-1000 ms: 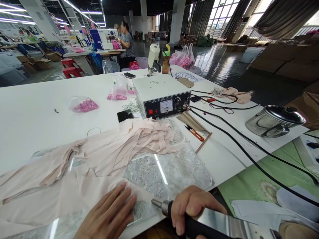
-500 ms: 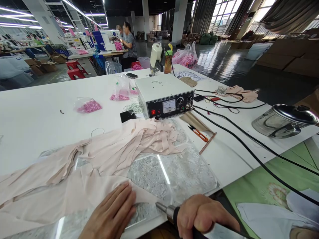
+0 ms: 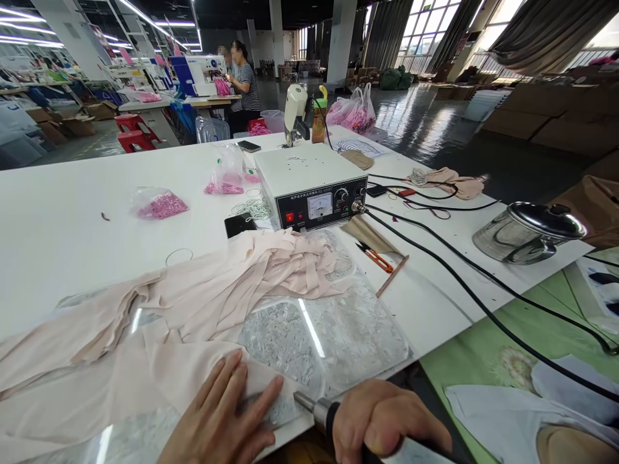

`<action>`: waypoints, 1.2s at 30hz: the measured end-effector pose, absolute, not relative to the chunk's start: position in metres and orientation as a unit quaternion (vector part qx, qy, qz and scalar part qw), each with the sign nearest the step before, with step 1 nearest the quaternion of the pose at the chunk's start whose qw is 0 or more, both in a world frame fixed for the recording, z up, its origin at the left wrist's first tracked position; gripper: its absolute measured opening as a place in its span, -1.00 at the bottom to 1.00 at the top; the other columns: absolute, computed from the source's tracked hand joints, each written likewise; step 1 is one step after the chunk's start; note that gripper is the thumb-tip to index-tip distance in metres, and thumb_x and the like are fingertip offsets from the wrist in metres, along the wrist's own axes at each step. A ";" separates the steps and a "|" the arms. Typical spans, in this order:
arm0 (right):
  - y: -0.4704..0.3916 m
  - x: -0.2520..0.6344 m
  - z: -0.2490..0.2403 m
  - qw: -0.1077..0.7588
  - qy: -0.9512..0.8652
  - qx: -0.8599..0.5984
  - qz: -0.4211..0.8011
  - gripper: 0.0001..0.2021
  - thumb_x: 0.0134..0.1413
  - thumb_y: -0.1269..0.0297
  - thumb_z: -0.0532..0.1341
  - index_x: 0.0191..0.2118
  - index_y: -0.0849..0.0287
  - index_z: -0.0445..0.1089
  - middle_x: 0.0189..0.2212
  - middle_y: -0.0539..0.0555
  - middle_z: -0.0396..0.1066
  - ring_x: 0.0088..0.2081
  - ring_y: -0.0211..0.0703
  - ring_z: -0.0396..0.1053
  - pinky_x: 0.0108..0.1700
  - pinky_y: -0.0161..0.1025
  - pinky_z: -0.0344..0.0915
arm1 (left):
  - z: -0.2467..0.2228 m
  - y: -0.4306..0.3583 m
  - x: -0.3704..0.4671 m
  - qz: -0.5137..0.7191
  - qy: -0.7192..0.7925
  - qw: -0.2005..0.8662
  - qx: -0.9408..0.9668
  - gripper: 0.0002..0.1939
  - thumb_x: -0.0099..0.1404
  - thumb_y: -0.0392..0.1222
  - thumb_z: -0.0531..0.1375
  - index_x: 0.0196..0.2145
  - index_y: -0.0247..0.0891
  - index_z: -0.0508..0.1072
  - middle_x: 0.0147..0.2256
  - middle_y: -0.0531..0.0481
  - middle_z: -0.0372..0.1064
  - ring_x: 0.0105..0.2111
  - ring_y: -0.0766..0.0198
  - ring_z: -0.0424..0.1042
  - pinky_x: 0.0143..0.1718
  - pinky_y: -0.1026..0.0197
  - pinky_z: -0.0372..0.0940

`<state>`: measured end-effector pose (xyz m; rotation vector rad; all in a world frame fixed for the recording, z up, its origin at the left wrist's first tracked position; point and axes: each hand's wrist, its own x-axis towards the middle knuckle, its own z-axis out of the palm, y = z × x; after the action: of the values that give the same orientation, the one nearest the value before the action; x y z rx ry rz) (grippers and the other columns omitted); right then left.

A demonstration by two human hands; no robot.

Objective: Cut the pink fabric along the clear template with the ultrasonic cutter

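Pale pink fabric lies in long overlapping strips over a glossy grey stone-patterned sheet. My left hand rests on the fabric near the table's front edge, open, with its fingers spread. My right hand is wrapped round the dark grip of an ultrasonic welding handpiece. Its metal tip points left, at the narrow end of a fabric strip; whether it touches the cloth I cannot tell. Behind the fabric stands the white ultrasonic welder box, with a dial and knobs on its black front.
Orange-handled thread snips lie right of the fabric. Black cables cross the table's right side, near a lidded steel mug. A phone and pink-filled plastic bags lie at the left. Another person works far back.
My left hand's fingers have spread from held together, with the index finger and thumb moving right towards the handpiece tip. The camera view has shifted slightly; the right hand keeps its grip.
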<state>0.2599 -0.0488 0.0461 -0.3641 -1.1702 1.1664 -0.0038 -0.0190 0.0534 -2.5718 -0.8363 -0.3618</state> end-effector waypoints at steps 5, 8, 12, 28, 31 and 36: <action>-0.046 0.262 0.045 0.663 -0.524 -0.154 0.512 -0.73 0.35 0.24 0.11 0.04 -0.06 0.49 -0.35 0.17 0.60 -0.45 -0.07 0.58 -0.47 -0.17 0.54 | 0.054 -0.021 -0.001 -0.115 -0.300 0.223 -0.920 -0.44 0.59 0.04 -0.12 0.45 -0.08 -0.06 -0.01 -0.29 0.38 0.06 -0.12 0.43 -0.06 0.01 0.42; -0.044 0.263 0.045 0.662 -0.527 -0.152 0.512 -0.72 0.36 0.23 0.09 0.04 -0.07 0.48 -0.34 0.17 0.61 -0.48 -0.08 0.56 -0.48 -0.17 0.52 | 0.054 -0.022 -0.002 -0.110 -0.302 0.226 -0.920 -0.44 0.59 0.05 -0.12 0.45 -0.05 -0.07 0.00 -0.31 0.35 0.06 -0.14 0.41 -0.05 -0.01 0.40; -0.043 0.270 0.046 0.636 -0.543 -0.155 0.526 -0.71 0.37 0.22 0.08 0.06 -0.10 0.47 -0.33 0.19 0.61 -0.48 -0.07 0.55 -0.47 -0.13 0.53 | 0.055 -0.022 0.000 -0.106 -0.313 0.211 -0.920 -0.44 0.58 0.09 -0.11 0.44 0.05 -0.08 0.03 -0.27 0.32 0.09 -0.09 0.38 0.02 0.01 0.34; -0.019 0.242 0.049 0.687 -0.534 -0.168 0.463 -0.77 0.24 0.17 0.28 -0.01 -0.02 0.40 -0.34 0.01 0.44 -0.57 -0.28 0.40 -0.54 -0.31 0.43 | 0.020 -0.037 0.006 -0.169 -0.390 0.170 -0.889 -0.33 0.45 0.30 0.05 0.40 0.18 0.01 0.14 -0.29 0.24 0.30 -0.18 0.12 0.21 -0.11 0.15; -0.022 0.237 0.054 0.675 -0.514 -0.205 0.489 -0.85 0.31 0.17 0.21 -0.04 -0.03 0.41 -0.35 0.00 0.44 -0.51 -0.27 0.42 -0.45 -0.29 0.43 | 0.021 -0.037 0.007 -0.167 -0.392 0.160 -0.890 -0.33 0.43 0.30 0.09 0.39 0.17 0.06 0.15 -0.29 0.23 0.29 -0.16 0.14 0.21 -0.13 0.15; -0.023 0.234 0.065 0.676 -0.512 -0.231 0.477 -0.84 0.34 0.12 0.15 -0.09 -0.01 0.41 -0.37 0.01 0.43 -0.52 -0.26 0.38 -0.47 -0.27 0.35 | 0.024 -0.039 0.007 -0.162 -0.391 0.152 -0.893 -0.27 0.36 0.30 0.19 0.38 0.14 0.10 0.15 -0.26 0.26 0.25 -0.21 0.19 0.17 -0.17 0.22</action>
<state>0.2340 -0.0232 0.0646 -0.5196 -1.1505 1.0723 0.0068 -0.0387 0.0243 -2.5625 -1.1220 -0.4654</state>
